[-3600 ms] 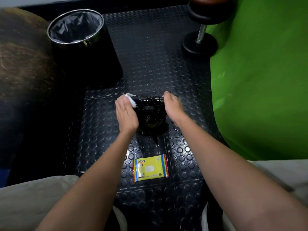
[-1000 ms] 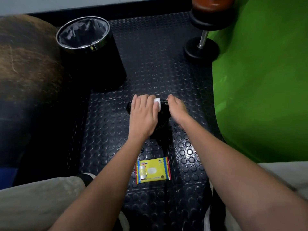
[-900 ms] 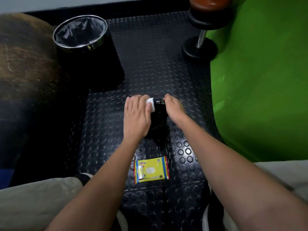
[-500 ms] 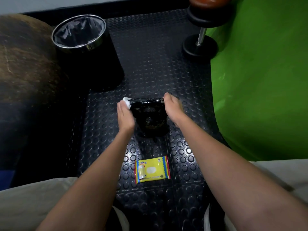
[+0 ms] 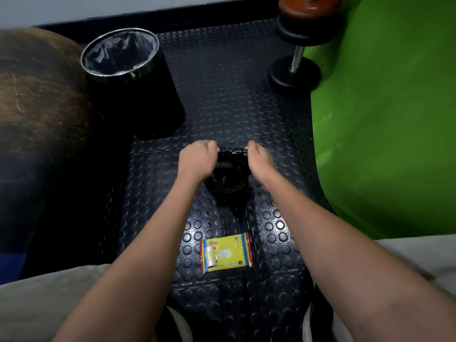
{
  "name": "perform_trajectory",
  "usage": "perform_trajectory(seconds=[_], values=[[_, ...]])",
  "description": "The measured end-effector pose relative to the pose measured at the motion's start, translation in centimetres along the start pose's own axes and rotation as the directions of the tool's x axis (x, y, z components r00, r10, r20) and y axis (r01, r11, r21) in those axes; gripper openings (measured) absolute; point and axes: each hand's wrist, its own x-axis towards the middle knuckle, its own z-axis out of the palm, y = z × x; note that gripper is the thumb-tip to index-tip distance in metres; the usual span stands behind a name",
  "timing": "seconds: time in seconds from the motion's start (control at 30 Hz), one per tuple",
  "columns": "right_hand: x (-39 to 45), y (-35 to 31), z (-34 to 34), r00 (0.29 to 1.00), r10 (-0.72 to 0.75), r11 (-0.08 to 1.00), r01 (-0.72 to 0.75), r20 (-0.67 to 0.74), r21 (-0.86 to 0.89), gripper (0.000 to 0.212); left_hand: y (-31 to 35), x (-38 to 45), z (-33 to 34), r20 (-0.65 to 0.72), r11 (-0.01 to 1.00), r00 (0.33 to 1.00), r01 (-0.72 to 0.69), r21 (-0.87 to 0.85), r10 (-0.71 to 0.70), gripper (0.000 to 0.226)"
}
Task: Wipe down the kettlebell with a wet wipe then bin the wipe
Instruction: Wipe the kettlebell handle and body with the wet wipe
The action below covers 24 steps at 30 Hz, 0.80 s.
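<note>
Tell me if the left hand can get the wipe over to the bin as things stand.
Probably yes. The left hand sits at the kettlebell handle, and the open bin stands ahead to its left with only bare mat between them.

We see a black kettlebell (image 5: 228, 180) standing on the studded black rubber floor (image 5: 222, 107), its glossy handle uppermost and its round body below, partly hidden by the hands at both ends of the handle. Only a sliver of the white wet wipe (image 5: 218, 149) shows, at the left end of the handle. The bin (image 5: 128, 77), black with a shiny metal rim and a grey liner, stands upright and open, well apart to the far left of the kettlebell.
</note>
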Motion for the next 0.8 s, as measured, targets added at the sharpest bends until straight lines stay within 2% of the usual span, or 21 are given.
perform_trajectory(seconds=[0.07, 0.13, 0.2, 0.3, 0.4, 0.5, 0.67, 0.73, 0.8], values=[[-0.1, -0.3, 0.2, 1.000, -0.005, 1.000, 0.005, 0.002, -0.009, 0.051, 0.9, -0.2, 0.4, -0.031, 0.952, 0.981, -0.180, 0.247, 0.193, 0.033], [0.0, -0.4, 0.3, 1.000, -0.006, 1.000, 0.006, 0.001, -0.017, 0.048, 1.6, -0.8, 1.1, -0.001, 0.881, 0.962, -0.248, 0.404, 0.272, 0.035], [0.0, -0.4, 0.3, 1.000, -0.007, 1.000, 0.007, 0.001, -0.029, 0.045, 2.3, -1.8, 1.9, -0.027, 0.872, 0.949, -0.276, 0.403, 0.313, 0.041], [-0.3, -0.5, 0.1, 1.000, -0.002, 0.999, 0.003, 0.008, -0.032, 0.042, 1.6, -3.2, 3.4, -0.191, 0.876, 0.888, -0.338, 0.344, 0.418, 0.035], [-0.7, -0.6, 0.1, 1.000, -0.011, 1.000, 0.011, 0.025, -0.023, 0.042, -0.4, -4.3, 3.7, -0.216, 0.890, 0.884, -0.346, 0.295, 0.415, 0.035], [-0.6, -0.6, 0.4, 0.999, -0.024, 0.999, 0.025, 0.039, -0.025, 0.044, -1.9, -4.5, 4.0, -0.270, 0.937, 0.907, -0.267, 0.223, 0.323, 0.037], [-0.2, -0.4, 0.5, 0.997, -0.031, 0.999, 0.032, 0.070, -0.021, 0.046, -4.0, -4.2, 4.0, -0.349, 0.992, 0.935, -0.092, -0.091, 0.055, 0.037], [0.0, -0.2, 0.5, 0.998, -0.033, 0.999, 0.034, 0.062, -0.013, 0.048, -4.6, -3.8, 4.0, -0.296, 0.949, 0.949, 0.015, -0.315, -0.113, 0.043], [0.1, -0.2, 0.7, 0.998, -0.031, 0.999, 0.032, 0.045, -0.008, 0.049, -4.7, -3.7, 3.7, -0.084, 0.802, 0.934, 0.248, -0.544, -0.346, 0.056]])
